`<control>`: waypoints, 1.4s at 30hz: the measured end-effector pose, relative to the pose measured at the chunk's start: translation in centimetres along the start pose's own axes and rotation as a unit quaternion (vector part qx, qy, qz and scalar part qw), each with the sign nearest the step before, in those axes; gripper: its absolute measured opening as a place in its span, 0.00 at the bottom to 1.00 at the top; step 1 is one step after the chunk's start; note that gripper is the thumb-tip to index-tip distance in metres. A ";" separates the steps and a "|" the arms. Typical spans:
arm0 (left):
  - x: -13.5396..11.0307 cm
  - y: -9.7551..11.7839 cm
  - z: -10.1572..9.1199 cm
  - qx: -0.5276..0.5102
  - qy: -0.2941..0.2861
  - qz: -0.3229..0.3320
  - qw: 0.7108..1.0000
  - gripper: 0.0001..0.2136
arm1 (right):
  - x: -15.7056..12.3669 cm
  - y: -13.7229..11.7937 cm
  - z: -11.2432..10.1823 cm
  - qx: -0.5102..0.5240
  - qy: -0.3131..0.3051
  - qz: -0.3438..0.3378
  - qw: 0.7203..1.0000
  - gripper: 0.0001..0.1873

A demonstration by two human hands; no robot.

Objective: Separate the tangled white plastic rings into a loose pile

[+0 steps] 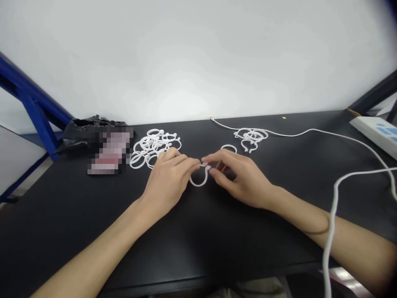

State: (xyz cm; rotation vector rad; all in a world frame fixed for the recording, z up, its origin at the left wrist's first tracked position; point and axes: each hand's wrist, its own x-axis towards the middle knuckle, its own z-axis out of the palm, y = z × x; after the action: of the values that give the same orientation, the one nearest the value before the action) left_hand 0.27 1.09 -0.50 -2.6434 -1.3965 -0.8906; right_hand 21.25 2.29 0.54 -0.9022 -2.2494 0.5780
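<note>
Head view, white cable [332, 225] before right forearm [299, 209], ring pile [151, 142], black bag [74, 134].

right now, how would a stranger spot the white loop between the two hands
On the black table, the left hand and right hand almost meet. Between them is the white loop, its curve toward the wearer. Other loops lie beyond the hands; only this one is between them.

A white loop [198, 185], knobbed at 1 end, bows nearward between left hand [169, 176] and right hand [243, 178].
</note>
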 end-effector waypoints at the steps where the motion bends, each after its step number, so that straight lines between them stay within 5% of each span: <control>1: 0.0 0.0 0.0 0.005 0.004 0.005 1.000 0.10 | 0.0 0.0 0.0 0.003 -0.015 -0.010 1.000 0.11; 9: 0.0 0.5 0.0 0.001 0.019 -0.018 1.000 0.09 | 0.0 0.1 0.0 0.006 0.001 -0.009 1.000 0.05; 15: -0.2 0.9 0.0 0.013 -0.016 -0.011 1.000 0.21 | 0.1 0.1 -0.2 -0.023 0.015 -0.010 1.000 0.04; 23: 0.1 0.4 -0.3 0.029 0.011 -0.001 1.000 0.15 | -0.1 0.3 0.0 -0.024 0.037 0.009 0.999 0.11; 26: 0.2 -1.2 -1.0 0.089 0.031 -0.043 0.995 0.16 | 0.0 1.1 -0.2 -0.085 0.053 0.026 0.995 0.21; 31: -0.1 -4.0 -1.3 0.194 0.014 -0.137 0.971 0.17 | 0.2 2.8 -0.8 -0.256 0.070 0.046 0.963 0.19; 42: -0.4 -4.6 -0.6 0.223 -0.026 -0.147 0.963 0.21 | -0.1 3.9 -0.7 -0.329 0.018 0.107 0.938 0.20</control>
State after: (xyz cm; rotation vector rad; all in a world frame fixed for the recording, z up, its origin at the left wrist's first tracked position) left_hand -3.69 3.37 -1.23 -2.1744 -1.7835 -0.4455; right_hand 23.51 4.90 -1.34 -1.4790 -2.3536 -0.1342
